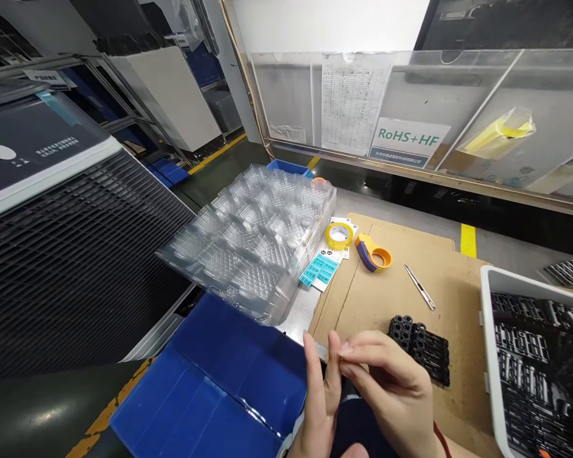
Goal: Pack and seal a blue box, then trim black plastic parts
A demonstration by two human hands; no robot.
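In front of me my left hand [319,404] is raised with its fingers stretched out and apart. My right hand [394,388] is closed in a pinch, its fingertips touching one of the left fingers. Anything held in that pinch is hidden or too small to name. Just beyond the right hand, a cluster of black plastic parts [427,353] lies on the cardboard sheet [363,299]. A red cord [442,439] circles the right wrist.
Stacked clear plastic trays [258,248] stand at the left, above a blue box [210,381]. On the table are a yellow tape roll [339,235], teal labels [321,270], an orange tape dispenser [375,254] and a utility knife [419,287]. A white bin [489,356] holds black parts.
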